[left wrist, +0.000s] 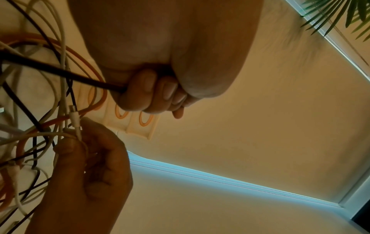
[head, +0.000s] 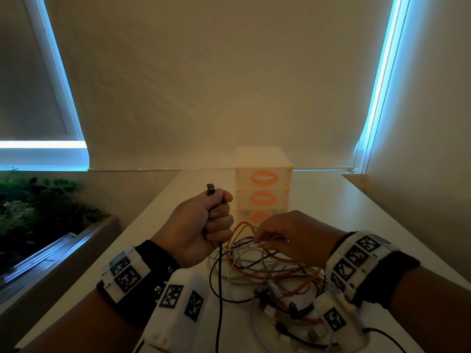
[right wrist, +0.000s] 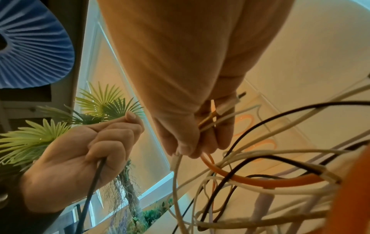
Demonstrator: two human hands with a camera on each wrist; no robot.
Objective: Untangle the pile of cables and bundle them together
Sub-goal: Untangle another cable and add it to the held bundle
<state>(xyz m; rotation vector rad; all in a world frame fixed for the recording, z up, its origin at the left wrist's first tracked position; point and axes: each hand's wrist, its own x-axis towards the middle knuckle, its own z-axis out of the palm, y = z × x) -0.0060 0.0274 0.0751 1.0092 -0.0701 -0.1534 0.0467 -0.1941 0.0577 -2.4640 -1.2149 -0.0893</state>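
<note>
The left hand point(head: 204, 225) is a closed fist around the black cable point(head: 219, 273), with its USB plug point(head: 211, 189) poking up out of the top. The black cable hangs straight down from that fist and runs into the cable pile point(head: 270, 271) on the white table point(head: 163, 215), just to the right. The right hand point(head: 293, 235) is right over the pile, pinching thin white and orange strands. I think the black cable needs pulling up and left, away from the pile.

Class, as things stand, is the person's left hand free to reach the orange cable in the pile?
Probably not: the left hand grips the black cable, lifted beside the pile; the orange cable lies under white loops.
</note>
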